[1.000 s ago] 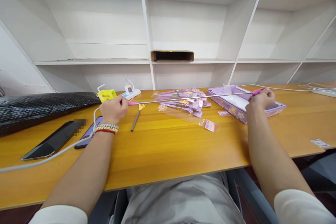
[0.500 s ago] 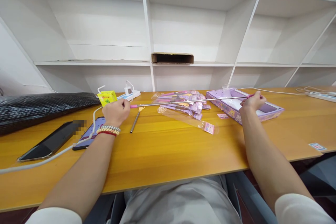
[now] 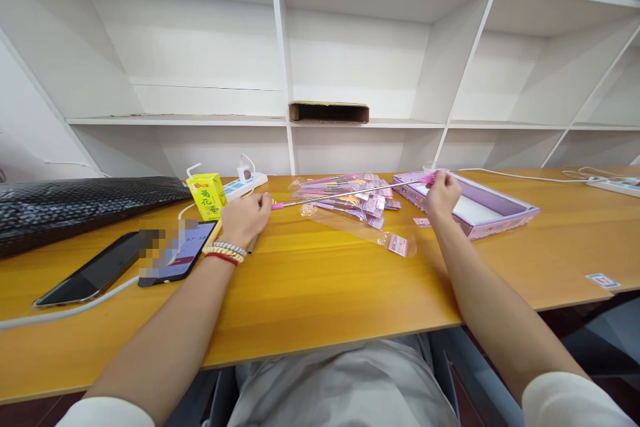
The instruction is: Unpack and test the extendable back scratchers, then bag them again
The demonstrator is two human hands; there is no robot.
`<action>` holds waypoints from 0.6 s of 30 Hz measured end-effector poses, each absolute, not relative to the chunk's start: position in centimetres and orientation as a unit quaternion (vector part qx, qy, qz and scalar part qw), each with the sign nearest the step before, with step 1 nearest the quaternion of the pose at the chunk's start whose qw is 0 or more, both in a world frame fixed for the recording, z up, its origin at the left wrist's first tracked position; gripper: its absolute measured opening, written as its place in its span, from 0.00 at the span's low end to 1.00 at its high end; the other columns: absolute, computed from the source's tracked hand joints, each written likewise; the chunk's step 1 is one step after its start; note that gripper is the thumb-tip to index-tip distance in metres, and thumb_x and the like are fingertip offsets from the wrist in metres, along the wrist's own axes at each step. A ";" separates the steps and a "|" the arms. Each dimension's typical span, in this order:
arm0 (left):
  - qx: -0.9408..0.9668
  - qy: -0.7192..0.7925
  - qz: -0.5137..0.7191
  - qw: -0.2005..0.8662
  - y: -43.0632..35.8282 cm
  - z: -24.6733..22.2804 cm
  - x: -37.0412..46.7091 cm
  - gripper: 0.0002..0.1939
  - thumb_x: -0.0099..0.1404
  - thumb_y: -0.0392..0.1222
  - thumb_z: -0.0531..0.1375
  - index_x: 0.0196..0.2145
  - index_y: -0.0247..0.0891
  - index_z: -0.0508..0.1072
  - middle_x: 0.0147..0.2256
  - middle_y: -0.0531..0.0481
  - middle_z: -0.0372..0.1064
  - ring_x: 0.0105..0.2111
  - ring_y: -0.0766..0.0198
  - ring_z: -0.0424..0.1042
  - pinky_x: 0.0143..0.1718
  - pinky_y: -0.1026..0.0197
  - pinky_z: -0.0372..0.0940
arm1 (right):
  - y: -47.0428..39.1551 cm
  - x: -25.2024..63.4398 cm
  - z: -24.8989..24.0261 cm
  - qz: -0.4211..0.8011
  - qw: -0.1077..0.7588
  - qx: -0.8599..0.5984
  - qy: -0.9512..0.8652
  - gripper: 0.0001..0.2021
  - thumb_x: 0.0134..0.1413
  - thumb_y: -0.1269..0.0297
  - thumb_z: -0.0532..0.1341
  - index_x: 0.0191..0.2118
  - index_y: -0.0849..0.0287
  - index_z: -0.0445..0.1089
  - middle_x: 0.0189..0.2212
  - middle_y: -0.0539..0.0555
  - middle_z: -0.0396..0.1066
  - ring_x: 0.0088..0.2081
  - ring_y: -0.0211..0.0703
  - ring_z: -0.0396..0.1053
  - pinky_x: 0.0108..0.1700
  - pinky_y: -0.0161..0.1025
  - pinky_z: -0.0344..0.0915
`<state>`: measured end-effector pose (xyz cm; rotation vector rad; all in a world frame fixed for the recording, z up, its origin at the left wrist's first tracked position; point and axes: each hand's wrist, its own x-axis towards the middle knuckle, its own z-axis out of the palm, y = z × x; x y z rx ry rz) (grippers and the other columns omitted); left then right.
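Observation:
A telescopic back scratcher, a thin metal rod with pink ends, is stretched between my hands above the table. My left hand is closed round its pink handle end. The other pink end, higher and to the right, is pinched in my right hand. Partly hidden behind my left hand lies a second back scratcher, only its grey handle showing well. Under the rod is a pile of packaged back scratchers in clear sleeves with purple cards. An opened clear sleeve with a pink label lies in front of them.
A purple display box stands at the right behind my right hand. On the left are a yellow drink carton, a lit phone, a dark phone and a black wrapped package. White shelves rise behind, holding a cardboard box.
Both hands have come closer together, and the rod between them is shorter. My left hand moved right, uncovering the yellow carton and covering the loose scratcher's head.

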<state>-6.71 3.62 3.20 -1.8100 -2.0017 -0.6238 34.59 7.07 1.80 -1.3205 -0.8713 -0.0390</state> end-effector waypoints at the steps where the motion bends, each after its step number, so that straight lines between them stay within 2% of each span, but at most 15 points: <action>1: -0.652 -0.705 -0.216 0.178 3.4 3.2 -6.1 0.31 0.64 0.55 0.37 0.31 0.39 0.76 0.28 0.40 0.72 0.32 0.49 0.70 0.28 0.56 0.55 | 6.9 33.6 1.7 -0.010 0.685 -0.598 -0.416 0.19 0.57 0.51 0.46 0.23 0.58 0.60 0.19 0.49 0.62 0.23 0.37 0.60 0.29 0.35 0.57; 6: -0.676 -0.699 -0.179 0.147 2.2 3.4 -4.1 0.38 0.63 0.62 0.33 0.30 0.38 0.76 0.27 0.38 0.72 0.31 0.48 0.71 0.30 0.55 0.58 | 5.9 29.9 1.1 0.007 0.581 -0.605 -0.544 0.19 0.55 0.53 0.50 0.19 0.59 0.62 0.15 0.49 0.63 0.21 0.37 0.58 0.26 0.35 0.53; 13: -0.746 -0.638 -0.136 0.131 0.1 2.7 0.0 0.40 0.62 0.65 0.32 0.32 0.38 0.76 0.27 0.38 0.72 0.31 0.50 0.72 0.30 0.56 0.58 | 3.6 24.2 0.2 0.042 0.449 -0.534 -0.716 0.20 0.54 0.49 0.51 0.19 0.57 0.63 0.15 0.50 0.63 0.20 0.37 0.58 0.24 0.35 0.50; 18: -0.781 -0.597 -0.126 0.131 -0.4 1.9 1.3 0.37 0.63 0.63 0.34 0.36 0.37 0.75 0.27 0.38 0.72 0.30 0.48 0.72 0.29 0.55 0.58 | 2.7 22.4 -0.1 0.111 0.463 -0.487 -0.732 0.16 0.55 0.50 0.52 0.28 0.57 0.66 0.20 0.51 0.68 0.22 0.38 0.62 0.26 0.34 0.55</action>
